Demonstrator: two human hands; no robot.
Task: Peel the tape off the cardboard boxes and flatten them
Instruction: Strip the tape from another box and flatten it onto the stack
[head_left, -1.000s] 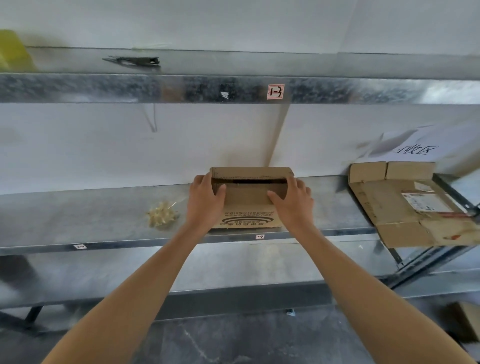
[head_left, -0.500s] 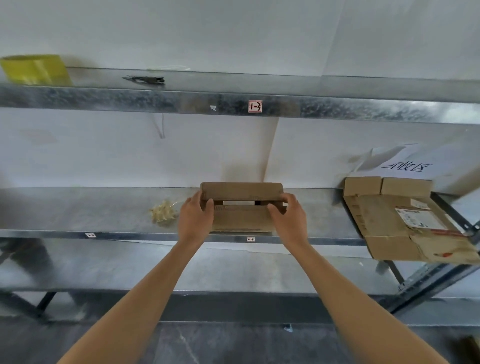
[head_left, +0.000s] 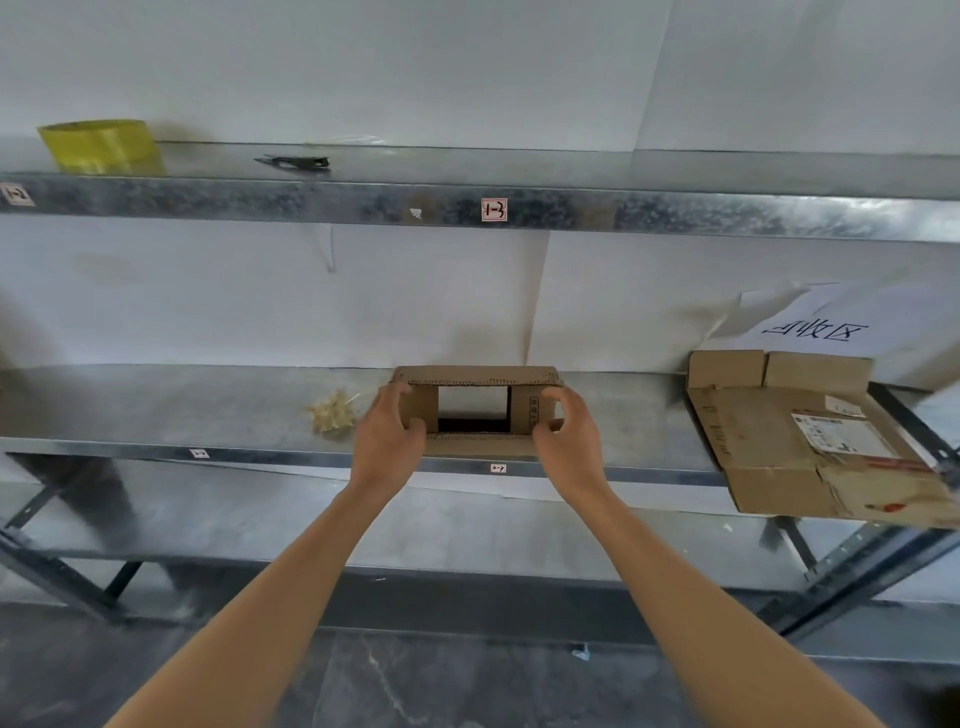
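A small brown cardboard box (head_left: 475, 375) stands on the middle metal shelf (head_left: 156, 410), open at both ends so the white wall shows through it. My left hand (head_left: 389, 439) grips its left side, fingers curled round the left flap. My right hand (head_left: 569, 441) grips the right side, thumb on the front and fingers round the right flap. A crumpled wad of peeled tape (head_left: 331, 411) lies on the shelf just left of my left hand.
Flattened cardboard boxes (head_left: 800, 441) lie at the shelf's right end under a white paper sign (head_left: 810, 327). On the upper shelf (head_left: 571, 213) sit a yellow tape roll (head_left: 98, 146) and a dark cutter (head_left: 296, 162). A lower shelf and the floor lie below.
The box has been turned so its open ends face me and the wall. Both hands shifted from the top front to its side flaps. The view tilted upward.
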